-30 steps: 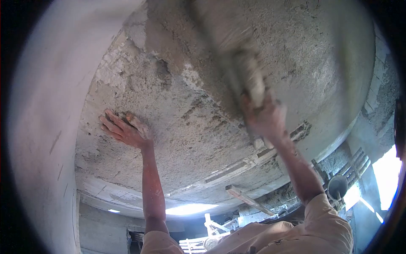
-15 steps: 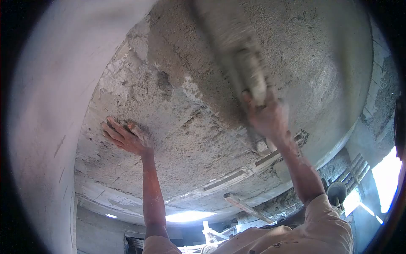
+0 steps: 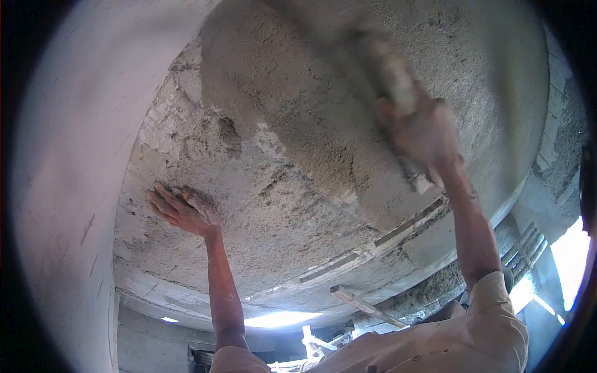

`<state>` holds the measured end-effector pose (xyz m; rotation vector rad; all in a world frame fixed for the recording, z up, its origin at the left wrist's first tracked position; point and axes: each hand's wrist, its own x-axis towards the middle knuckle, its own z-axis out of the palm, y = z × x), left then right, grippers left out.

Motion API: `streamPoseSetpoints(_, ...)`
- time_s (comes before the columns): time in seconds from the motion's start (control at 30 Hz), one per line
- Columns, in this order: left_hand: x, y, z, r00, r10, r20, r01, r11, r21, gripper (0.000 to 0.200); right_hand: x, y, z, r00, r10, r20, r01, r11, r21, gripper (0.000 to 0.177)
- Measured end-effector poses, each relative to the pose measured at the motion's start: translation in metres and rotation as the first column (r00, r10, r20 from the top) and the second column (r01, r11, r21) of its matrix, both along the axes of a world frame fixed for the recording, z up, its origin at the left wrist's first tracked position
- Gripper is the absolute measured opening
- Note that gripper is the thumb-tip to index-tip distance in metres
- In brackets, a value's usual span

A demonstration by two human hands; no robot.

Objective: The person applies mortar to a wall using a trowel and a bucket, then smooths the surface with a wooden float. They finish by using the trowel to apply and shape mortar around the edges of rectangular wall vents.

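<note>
My left hand point(image 3: 181, 210) lies flat on the rough plastered surface point(image 3: 249, 211), fingers spread, holding nothing. Up and to the right, my right hand point(image 3: 426, 133) is closed round the handle of a long float point(image 3: 379, 68), which is smeared by motion. The float lies along the grey mortar, its far end reaching the top of the view. A darker, smoother coat of mortar point(image 3: 292, 93) covers the upper middle, beside paler, rougher patches to the left.
A smooth pale wall point(image 3: 68, 155) curves down the left side. Below the hands are a wooden strip point(image 3: 336, 266) along the surface and a jutting wooden beam point(image 3: 367, 307). Stacked slats point(image 3: 525, 252) and a bright opening point(image 3: 571, 261) are at the right.
My right hand has moved to the right and slightly up with the float. My left hand stays on the surface, slightly lower in view.
</note>
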<state>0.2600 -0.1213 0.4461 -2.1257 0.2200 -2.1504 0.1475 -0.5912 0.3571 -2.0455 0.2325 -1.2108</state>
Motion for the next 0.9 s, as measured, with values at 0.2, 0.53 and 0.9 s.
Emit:
streamPoseSetpoints(0.2, 0.008, 0.007, 0.000, 0.995, 0.096, 0.000, -0.096, 0.995, -0.010, 0.098, -0.008, -0.002, -0.015, 0.982, 0.042, -0.182, 0.004, 0.970, 0.245, 0.058)
streamPoseSetpoints(0.53, -0.005, -0.007, 0.004, 0.998, -0.055, -0.001, 0.055, 0.998, -0.014, 0.086, 0.030, 0.076, -0.059, 0.963, -0.257, 0.081, 0.253, 0.755, -0.605, 0.057)
streamPoseSetpoints(0.9, -0.002, -0.006, -0.002, 0.997, -0.063, 0.033, 0.062, 0.998, 0.015, 0.087, 0.007, -0.053, -0.069, 0.999, -0.045, -0.023, 0.050, 0.886, 0.461, 0.049)
